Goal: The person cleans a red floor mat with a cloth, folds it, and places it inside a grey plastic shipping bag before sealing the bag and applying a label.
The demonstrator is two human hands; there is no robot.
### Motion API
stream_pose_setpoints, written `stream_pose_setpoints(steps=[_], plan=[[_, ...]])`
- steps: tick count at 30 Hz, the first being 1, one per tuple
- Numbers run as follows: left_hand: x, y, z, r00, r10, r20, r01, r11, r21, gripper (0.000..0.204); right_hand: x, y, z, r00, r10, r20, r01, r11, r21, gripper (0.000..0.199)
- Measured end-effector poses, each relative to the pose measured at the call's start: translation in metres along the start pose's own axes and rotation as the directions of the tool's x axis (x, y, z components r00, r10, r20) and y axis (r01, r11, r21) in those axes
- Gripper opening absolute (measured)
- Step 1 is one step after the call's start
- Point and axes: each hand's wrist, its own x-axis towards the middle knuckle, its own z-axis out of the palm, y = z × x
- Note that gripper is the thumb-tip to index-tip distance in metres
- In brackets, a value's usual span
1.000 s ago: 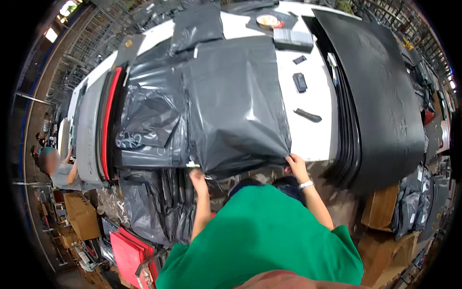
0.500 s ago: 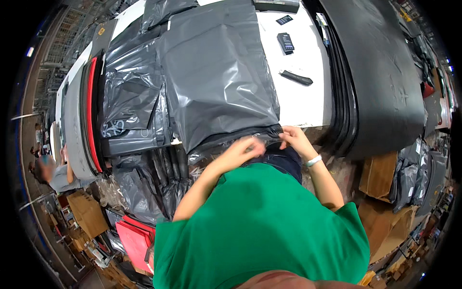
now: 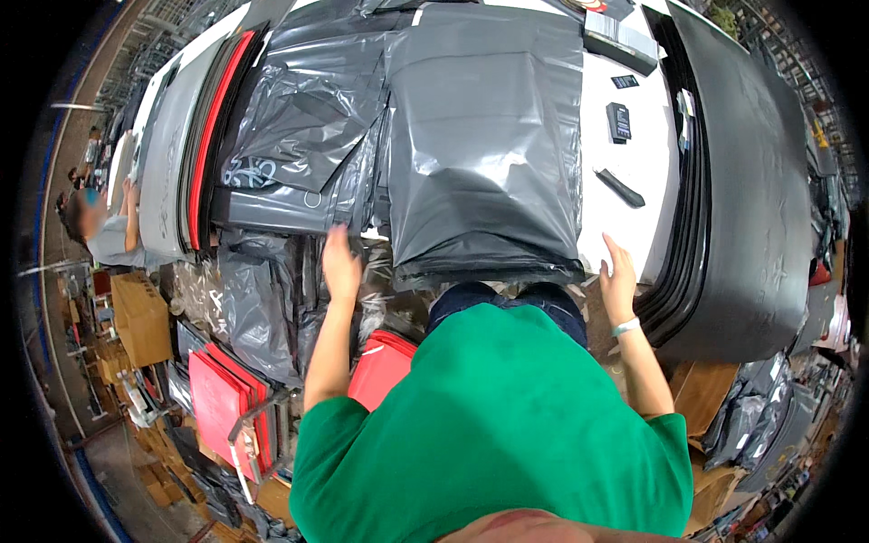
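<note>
"Both empty?"
"Right hand [image 3: 618,285] is, fingers apart, beside the black plastic bag [image 3: 484,136]. Left hand [image 3: 341,270] is blurred; I can't tell."
"The bag?"
"On the white table [image 3: 654,204], between them."

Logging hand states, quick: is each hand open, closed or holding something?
Left hand: blurred; open or closed cannot be told.
Right hand: open, empty, beside the dark bag.

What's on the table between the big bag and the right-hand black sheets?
Head view: a box, a card, a card stack and a black tool.
</note>
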Motion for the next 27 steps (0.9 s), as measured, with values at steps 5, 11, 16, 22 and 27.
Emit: stream_pose_setpoints(steps=[5,11,16,22,27], plan=[[0.061,0.064,-0.014,0.574,0.782,0.243,-0.818,0.563,0.119,0.053,0.047,-0.019,-0.007,0.55,-0.556,0.623,0.835,0.377,-0.401,0.056],[0.054,0.07,-0.024,0.951,0.295,0.098,-0.206,0.833,-0.513,0.027,0.084,-0.062,0.005,0.984,-0.148,-0.1,0.175,0.912,0.371,0.016],[0.041,0.105,-0.03,0.905,-0.331,0.267,0.341,0.188,-0.921,0.025,0.141,-0.063,0.028,0.905,0.332,-0.265,0.002,0.619,0.785,0.033],[-0.036,0.071,0.078,0.811,-0.481,0.333,0.412,0.066,-0.909,0.026,0.135,-0.011,0.083,0.967,0.246,-0.07,-0.256,0.931,-0.259,0.055],[-0.008,0.114,0.0,0.927,-0.223,-0.303,0.044,0.864,-0.501,0.022,0.134,0.013,0.043,0.974,0.223,-0.035,-0.226,0.964,-0.138,0.032]])
